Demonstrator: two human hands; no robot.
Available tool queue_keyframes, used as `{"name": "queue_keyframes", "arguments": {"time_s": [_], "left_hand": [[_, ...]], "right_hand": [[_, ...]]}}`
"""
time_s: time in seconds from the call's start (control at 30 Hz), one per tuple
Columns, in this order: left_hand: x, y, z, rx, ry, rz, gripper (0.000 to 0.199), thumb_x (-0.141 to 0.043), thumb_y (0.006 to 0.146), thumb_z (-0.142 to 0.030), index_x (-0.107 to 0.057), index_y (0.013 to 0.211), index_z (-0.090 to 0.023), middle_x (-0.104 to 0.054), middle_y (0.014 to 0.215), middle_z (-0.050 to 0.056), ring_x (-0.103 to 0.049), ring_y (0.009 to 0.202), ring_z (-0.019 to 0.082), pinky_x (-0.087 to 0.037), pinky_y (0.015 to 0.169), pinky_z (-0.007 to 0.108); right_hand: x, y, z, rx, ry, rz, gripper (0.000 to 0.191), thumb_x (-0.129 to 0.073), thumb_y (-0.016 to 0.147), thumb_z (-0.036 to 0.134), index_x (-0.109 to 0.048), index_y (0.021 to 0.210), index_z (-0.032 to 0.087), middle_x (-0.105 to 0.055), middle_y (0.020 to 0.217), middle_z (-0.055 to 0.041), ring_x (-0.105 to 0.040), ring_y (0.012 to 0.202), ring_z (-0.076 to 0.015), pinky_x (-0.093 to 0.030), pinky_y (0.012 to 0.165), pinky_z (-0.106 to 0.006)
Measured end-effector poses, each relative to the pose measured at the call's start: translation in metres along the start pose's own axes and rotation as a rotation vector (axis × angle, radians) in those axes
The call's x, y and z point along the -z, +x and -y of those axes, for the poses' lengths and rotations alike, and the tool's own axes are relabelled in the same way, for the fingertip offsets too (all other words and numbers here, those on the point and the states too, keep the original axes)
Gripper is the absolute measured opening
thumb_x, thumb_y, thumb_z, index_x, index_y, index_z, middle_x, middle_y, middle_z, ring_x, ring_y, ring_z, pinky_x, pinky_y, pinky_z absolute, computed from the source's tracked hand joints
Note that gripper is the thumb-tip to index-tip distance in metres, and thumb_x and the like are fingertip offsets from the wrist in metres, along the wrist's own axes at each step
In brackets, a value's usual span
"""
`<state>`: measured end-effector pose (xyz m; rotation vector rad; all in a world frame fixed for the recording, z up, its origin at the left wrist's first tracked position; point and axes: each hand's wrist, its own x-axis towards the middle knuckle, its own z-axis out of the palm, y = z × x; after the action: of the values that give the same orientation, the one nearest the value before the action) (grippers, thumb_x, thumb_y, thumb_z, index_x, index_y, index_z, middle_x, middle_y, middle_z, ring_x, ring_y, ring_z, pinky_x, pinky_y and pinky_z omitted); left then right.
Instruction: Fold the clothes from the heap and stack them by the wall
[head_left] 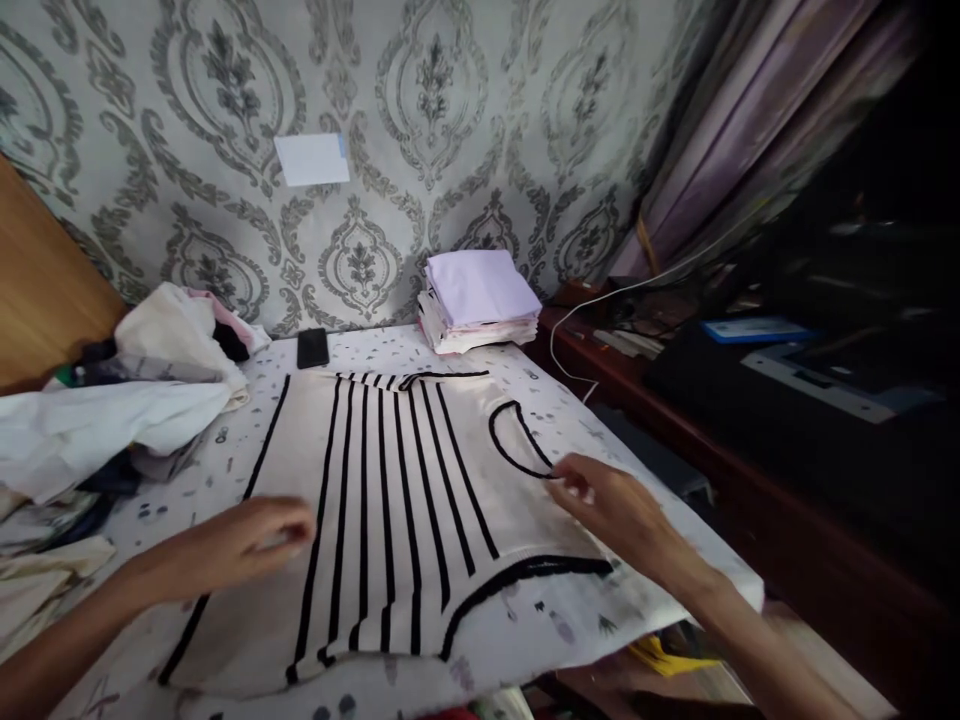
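Observation:
A cream sleeveless knit top (300,450) with black vertical stripes and black trim lies spread flat on the bed-like surface. Its hem points left and its round black-edged neckline points right. My right hand (611,505) is at the lower edge of the neckline, thumb and fingertips pinched together on the knit. Over the left part of the top hovers my left hand (244,545), slightly blurred, its fingers bent and the thumb apart from them, with nothing held.
A neat stack of folded clothes (484,290), lilac on top, stands at the back by the wall. A black phone (313,348) lies to its left. Loose clothes (165,400) are heaped at far left. On the right, a dark desk (735,500) and a white cable (637,292) border the patterned sheet (570,615).

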<state>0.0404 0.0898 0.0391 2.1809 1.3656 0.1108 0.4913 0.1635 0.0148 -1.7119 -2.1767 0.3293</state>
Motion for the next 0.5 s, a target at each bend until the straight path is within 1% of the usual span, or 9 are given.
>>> {"name": "queue_keyframes", "arguments": {"time_s": [0.07, 0.1, 0.13, 0.17, 0.23, 0.3, 0.37, 0.43, 0.5], "left_hand": [[0.003, 0.04, -0.005, -0.006, -0.012, -0.055, 0.039, -0.034, 0.102, -0.046, -0.062, 0.12, -0.026, -0.066, 0.12, 0.008, -0.065, 0.106, 0.021, -0.051, 0.088, 0.028], [0.001, 0.061, -0.005, -0.022, 0.019, -0.099, 0.041, -0.033, 0.103, -0.046, -0.059, 0.127, -0.025, -0.062, 0.132, 0.01, -0.061, 0.118, 0.023, -0.049, 0.097, 0.032], [-0.002, 0.081, -0.002, -0.034, 0.061, -0.131, 0.044, -0.033, 0.103, -0.046, -0.057, 0.132, -0.024, -0.056, 0.142, 0.011, -0.054, 0.129, 0.025, -0.045, 0.105, 0.035], [-0.005, 0.1, 0.003, -0.04, 0.105, -0.146, 0.046, -0.034, 0.102, -0.047, -0.054, 0.137, -0.024, -0.051, 0.15, 0.011, -0.048, 0.137, 0.026, -0.04, 0.112, 0.038], [-0.01, 0.135, 0.018, -0.048, 0.192, -0.17, 0.052, -0.035, 0.102, -0.051, -0.049, 0.144, -0.024, -0.041, 0.159, 0.011, -0.036, 0.147, 0.027, -0.03, 0.12, 0.044], [-0.01, 0.163, 0.039, -0.037, 0.261, -0.201, 0.055, -0.033, 0.102, -0.052, -0.044, 0.148, -0.024, -0.036, 0.162, 0.011, -0.031, 0.15, 0.027, -0.024, 0.123, 0.05], [-0.002, 0.183, 0.063, 0.003, 0.313, -0.253, 0.056, -0.03, 0.103, -0.051, -0.042, 0.15, -0.023, -0.035, 0.163, 0.011, -0.031, 0.15, 0.026, -0.022, 0.122, 0.053], [0.009, 0.195, 0.089, 0.068, 0.354, -0.314, 0.055, -0.028, 0.103, -0.049, -0.043, 0.149, -0.022, -0.037, 0.162, 0.012, -0.033, 0.149, 0.026, -0.024, 0.121, 0.054], [0.021, 0.199, 0.113, 0.129, 0.382, -0.373, 0.055, -0.028, 0.103, -0.048, -0.045, 0.148, -0.022, -0.039, 0.16, 0.012, -0.034, 0.149, 0.026, -0.027, 0.119, 0.055]], "right_hand": [[-0.016, 0.031, 0.025, 0.227, 0.075, 0.04, 0.023, -0.049, 0.092, 0.035, -0.067, 0.092, 0.022, -0.073, 0.093, -0.0068, -0.069, 0.085, -0.0226, -0.053, 0.076, -0.035], [-0.029, 0.049, 0.039, 0.344, 0.107, 0.062, 0.024, -0.048, 0.094, 0.032, -0.068, 0.099, 0.021, -0.073, 0.102, -0.0085, -0.068, 0.096, -0.0239, -0.053, 0.086, -0.037], [-0.043, 0.066, 0.053, 0.457, 0.131, 0.092, 0.025, -0.048, 0.095, 0.03, -0.069, 0.104, 0.02, -0.072, 0.11, -0.0102, -0.066, 0.106, -0.0249, -0.052, 0.095, -0.04], [-0.059, 0.084, 0.065, 0.549, 0.143, 0.117, 0.026, -0.048, 0.095, 0.028, -0.069, 0.11, 0.019, -0.07, 0.118, -0.0117, -0.064, 0.113, -0.0256, -0.05, 0.101, -0.042], [-0.089, 0.12, 0.083, 0.66, 0.122, 0.149, 0.031, -0.048, 0.097, 0.027, -0.066, 0.121, 0.018, -0.066, 0.131, -0.0142, -0.058, 0.126, -0.0267, -0.045, 0.108, -0.045], [-0.113, 0.154, 0.09, 0.713, 0.072, 0.181, 0.037, -0.045, 0.1, 0.029, -0.062, 0.131, 0.019, -0.06, 0.142, -0.0141, -0.051, 0.136, -0.0264, -0.039, 0.114, -0.048], [-0.126, 0.187, 0.087, 0.705, 0.009, 0.2, 0.041, -0.042, 0.102, 0.031, -0.057, 0.139, 0.021, -0.052, 0.151, -0.0131, -0.044, 0.142, -0.026, -0.033, 0.117, -0.05], [-0.13, 0.215, 0.076, 0.644, -0.056, 0.197, 0.044, -0.04, 0.104, 0.032, -0.053, 0.144, 0.022, -0.044, 0.157, -0.0119, -0.037, 0.147, -0.0262, -0.029, 0.119, -0.052], [-0.129, 0.237, 0.063, 0.558, -0.108, 0.172, 0.046, -0.037, 0.104, 0.033, -0.049, 0.148, 0.024, -0.041, 0.159, -0.011, -0.035, 0.148, -0.0259, -0.028, 0.118, -0.054]]}}
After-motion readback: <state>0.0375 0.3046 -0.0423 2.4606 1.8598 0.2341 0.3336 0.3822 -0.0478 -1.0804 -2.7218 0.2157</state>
